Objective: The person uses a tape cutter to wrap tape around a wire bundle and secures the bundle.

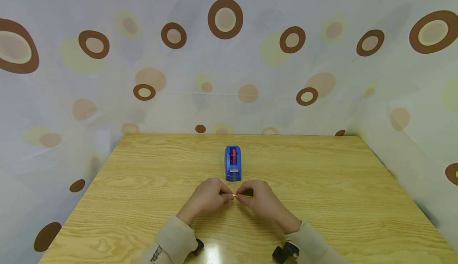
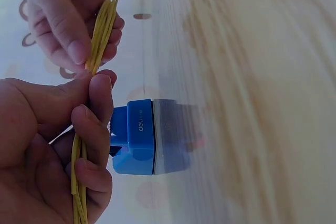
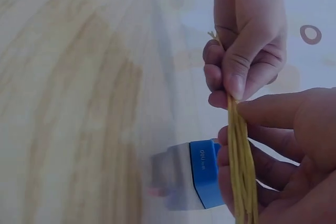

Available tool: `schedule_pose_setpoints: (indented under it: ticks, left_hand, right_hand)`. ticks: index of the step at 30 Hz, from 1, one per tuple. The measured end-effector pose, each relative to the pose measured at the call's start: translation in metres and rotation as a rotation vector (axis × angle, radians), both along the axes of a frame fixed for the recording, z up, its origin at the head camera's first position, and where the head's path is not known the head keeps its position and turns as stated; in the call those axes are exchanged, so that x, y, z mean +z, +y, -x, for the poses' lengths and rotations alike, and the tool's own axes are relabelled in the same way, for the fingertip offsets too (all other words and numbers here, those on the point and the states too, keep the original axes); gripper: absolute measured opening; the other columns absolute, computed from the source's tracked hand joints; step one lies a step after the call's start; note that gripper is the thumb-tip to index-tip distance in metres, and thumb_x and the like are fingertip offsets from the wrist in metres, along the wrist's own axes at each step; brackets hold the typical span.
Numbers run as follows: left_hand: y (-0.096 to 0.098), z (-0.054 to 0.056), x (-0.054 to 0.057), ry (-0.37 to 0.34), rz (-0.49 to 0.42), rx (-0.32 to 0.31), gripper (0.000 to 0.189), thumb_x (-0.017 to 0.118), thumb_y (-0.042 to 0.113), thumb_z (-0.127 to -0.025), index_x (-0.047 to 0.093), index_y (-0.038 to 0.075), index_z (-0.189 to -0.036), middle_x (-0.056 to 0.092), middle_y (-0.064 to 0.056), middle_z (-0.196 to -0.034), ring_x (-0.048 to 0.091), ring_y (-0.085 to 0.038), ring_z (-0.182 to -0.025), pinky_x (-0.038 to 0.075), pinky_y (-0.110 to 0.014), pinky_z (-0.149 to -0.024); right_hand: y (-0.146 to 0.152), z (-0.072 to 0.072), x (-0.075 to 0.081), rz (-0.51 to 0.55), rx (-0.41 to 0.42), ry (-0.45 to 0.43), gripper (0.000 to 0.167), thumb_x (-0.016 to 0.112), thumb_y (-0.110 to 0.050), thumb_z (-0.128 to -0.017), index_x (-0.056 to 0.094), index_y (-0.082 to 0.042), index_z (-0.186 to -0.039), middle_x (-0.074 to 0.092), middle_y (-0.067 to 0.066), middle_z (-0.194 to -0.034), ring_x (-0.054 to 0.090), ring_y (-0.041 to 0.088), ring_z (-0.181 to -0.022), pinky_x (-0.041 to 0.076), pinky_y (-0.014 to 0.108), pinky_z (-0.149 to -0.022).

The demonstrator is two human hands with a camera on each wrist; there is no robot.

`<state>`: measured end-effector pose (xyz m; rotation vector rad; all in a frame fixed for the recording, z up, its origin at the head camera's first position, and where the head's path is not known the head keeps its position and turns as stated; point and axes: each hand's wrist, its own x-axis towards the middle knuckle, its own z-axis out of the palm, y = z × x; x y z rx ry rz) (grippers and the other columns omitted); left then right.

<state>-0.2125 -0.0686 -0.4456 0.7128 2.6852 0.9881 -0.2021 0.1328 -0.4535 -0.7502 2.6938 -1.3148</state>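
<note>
My left hand (image 1: 211,195) and right hand (image 1: 261,198) meet over the middle of the table, fingertips close together. Between them lies a slim bundle of yellow strands (image 2: 105,32), thin and stalk-like; their exact kind I cannot tell. In the left wrist view, the left thumb and fingers grip the bundle's middle, and its lower part runs through the curled fingers. The right thumb and fingers pinch the strands (image 3: 241,166) right beside the left fingertips, as the right wrist view shows. Just beyond both hands stands a blue tape dispenser (image 1: 233,175) with a pink core, touched by neither.
The wood-grain table (image 1: 143,164) has a glossy top that reflects the dispenser. A pale curtain (image 1: 229,65) with brown rings and dots hangs behind it and along both sides. Dark wrist devices (image 1: 286,252) sit at the cuffs of the light sleeves.
</note>
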Motion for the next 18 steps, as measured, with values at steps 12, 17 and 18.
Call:
schedule_pose_setpoints:
  ticks: [12, 17, 18]
  left_hand:
    - [0.0000, 0.0011, -0.0011, 0.026, 0.008, 0.029, 0.011, 0.072, 0.018, -0.092, 0.082, 0.016, -0.090, 0.065, 0.016, -0.070, 0.053, -0.006, -0.067, 0.045, -0.025, -0.060]
    - [-0.0001, 0.0000, -0.0007, 0.030, -0.008, 0.023, 0.010, 0.072, 0.015, -0.091, 0.082, 0.014, -0.091, 0.067, 0.014, -0.073, 0.054, -0.006, -0.068, 0.046, -0.025, -0.060]
    - [-0.0002, -0.0003, -0.0008, 0.029, -0.009, 0.020, 0.010, 0.072, 0.015, -0.091, 0.082, 0.014, -0.091, 0.068, 0.014, -0.074, 0.054, -0.006, -0.068, 0.046, -0.025, -0.060]
  right_hand:
    - [0.0031, 0.0058, 0.0084, -0.098, 0.043, -0.082, 0.013, 0.063, -0.012, -0.097, 0.074, -0.007, -0.090, 0.066, -0.006, -0.082, 0.058, 0.010, -0.073, 0.050, 0.028, -0.066]
    - [0.0027, 0.0054, 0.0053, -0.079, 0.030, -0.042, 0.011, 0.066, -0.011, -0.095, 0.074, -0.008, -0.088, 0.067, -0.007, -0.081, 0.059, 0.008, -0.072, 0.050, 0.027, -0.065]
    - [0.0024, 0.0051, 0.0049, -0.074, 0.025, -0.037, 0.010, 0.067, -0.011, -0.095, 0.074, -0.008, -0.088, 0.067, -0.007, -0.081, 0.059, 0.008, -0.072, 0.051, 0.027, -0.065]
